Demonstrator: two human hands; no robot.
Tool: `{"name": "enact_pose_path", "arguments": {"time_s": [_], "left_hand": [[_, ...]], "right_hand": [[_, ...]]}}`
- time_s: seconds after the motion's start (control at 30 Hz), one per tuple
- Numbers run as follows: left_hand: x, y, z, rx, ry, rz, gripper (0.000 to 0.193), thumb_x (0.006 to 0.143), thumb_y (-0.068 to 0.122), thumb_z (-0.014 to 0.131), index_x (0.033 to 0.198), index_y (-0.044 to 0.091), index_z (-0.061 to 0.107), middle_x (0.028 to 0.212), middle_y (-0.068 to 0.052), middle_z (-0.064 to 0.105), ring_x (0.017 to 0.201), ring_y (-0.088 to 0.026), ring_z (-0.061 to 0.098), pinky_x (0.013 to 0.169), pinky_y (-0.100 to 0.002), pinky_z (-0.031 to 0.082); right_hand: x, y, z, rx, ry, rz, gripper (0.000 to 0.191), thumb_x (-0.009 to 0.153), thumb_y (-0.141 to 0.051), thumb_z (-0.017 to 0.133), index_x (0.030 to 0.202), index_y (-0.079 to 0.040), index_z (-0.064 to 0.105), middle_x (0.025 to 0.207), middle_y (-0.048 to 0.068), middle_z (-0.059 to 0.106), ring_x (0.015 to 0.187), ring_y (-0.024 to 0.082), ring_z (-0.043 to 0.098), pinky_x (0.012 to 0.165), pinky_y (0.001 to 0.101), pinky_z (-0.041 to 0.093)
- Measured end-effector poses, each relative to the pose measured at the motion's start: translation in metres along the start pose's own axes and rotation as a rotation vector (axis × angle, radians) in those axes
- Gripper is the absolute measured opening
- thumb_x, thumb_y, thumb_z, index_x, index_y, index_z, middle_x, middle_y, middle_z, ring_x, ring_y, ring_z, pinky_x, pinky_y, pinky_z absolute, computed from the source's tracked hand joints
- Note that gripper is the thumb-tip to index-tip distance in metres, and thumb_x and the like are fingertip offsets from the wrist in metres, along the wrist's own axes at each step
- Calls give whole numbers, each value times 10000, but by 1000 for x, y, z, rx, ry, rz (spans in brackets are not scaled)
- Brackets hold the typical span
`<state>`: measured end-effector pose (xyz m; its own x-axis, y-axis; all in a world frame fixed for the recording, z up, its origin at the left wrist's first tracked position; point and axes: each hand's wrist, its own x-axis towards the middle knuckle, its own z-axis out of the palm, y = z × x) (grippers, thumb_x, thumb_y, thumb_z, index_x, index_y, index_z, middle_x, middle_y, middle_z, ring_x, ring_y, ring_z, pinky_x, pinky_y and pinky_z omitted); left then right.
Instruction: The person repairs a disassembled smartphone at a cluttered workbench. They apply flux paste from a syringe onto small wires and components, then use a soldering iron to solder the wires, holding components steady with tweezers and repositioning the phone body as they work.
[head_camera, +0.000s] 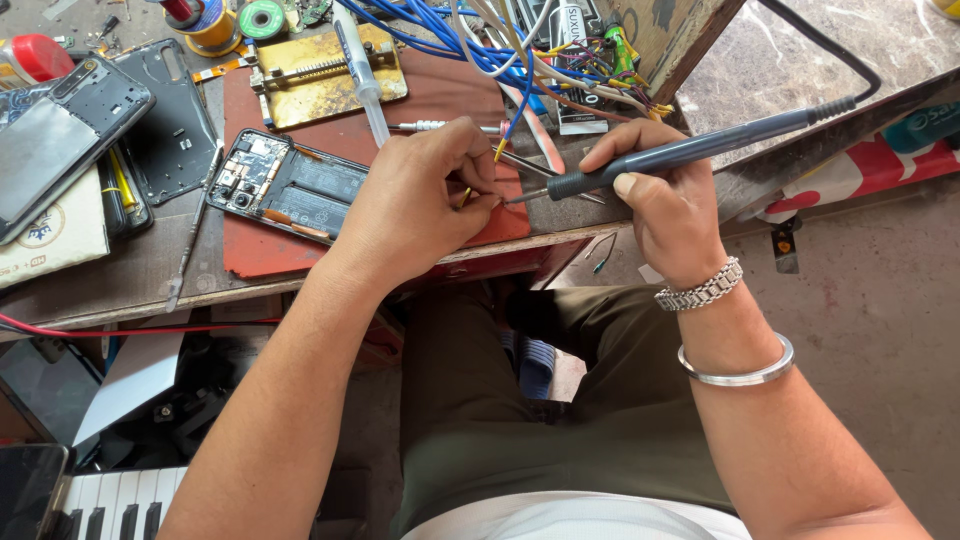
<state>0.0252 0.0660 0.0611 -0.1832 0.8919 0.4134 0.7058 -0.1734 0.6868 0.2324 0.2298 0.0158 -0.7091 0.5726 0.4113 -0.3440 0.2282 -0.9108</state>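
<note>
My right hand (655, 190) grips a dark blue-grey soldering iron (690, 150); its tip points left toward my left hand. My left hand (420, 200) pinches a small yellow-tipped wire or part (466, 196) between thumb and fingers, right at the iron's tip, above the red mat (265, 250). An opened phone (290, 185) with its boards and battery exposed lies on the mat just left of my left hand.
A brass-coloured holding jig (320, 85) and a syringe (362, 70) lie behind the phone. Blue and mixed wires (500, 45) tangle at the back. Phone back covers (70, 130), solder spools (262, 18) and tweezers (190, 240) sit at left. A keyboard (120, 500) shows below the bench.
</note>
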Motion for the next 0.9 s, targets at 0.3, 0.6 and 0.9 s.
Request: {"name": "enact_pose_path", "arguments": {"time_s": [0.3,0.6,0.9], "left_hand": [[0,1,0,-5,-2,-7,254,775,4,797,916,9,585,837,-84,709,795,-225,732,678,-328,548],[0,0,0,-11,-1,3,258,773,-4,799,918,10,586,842,-82,713,805,-223,738,681,-325,550],[0,0,1,-29,-5,-5,256,777,-4,797,918,10,583,835,-71,724,809,-204,750,684,-309,561]], "right_hand": [[0,-4,2,-83,-20,16,303,825,-105,534,1040,64,664,1004,71,645,930,118,559,856,244,454],[0,0,-1,-49,6,18,312,820,-110,529,1048,59,660,1008,76,651,932,115,546,854,243,441],[1,1,-1,-89,3,37,304,822,-108,544,1041,65,664,983,75,639,901,114,531,823,245,431]]}}
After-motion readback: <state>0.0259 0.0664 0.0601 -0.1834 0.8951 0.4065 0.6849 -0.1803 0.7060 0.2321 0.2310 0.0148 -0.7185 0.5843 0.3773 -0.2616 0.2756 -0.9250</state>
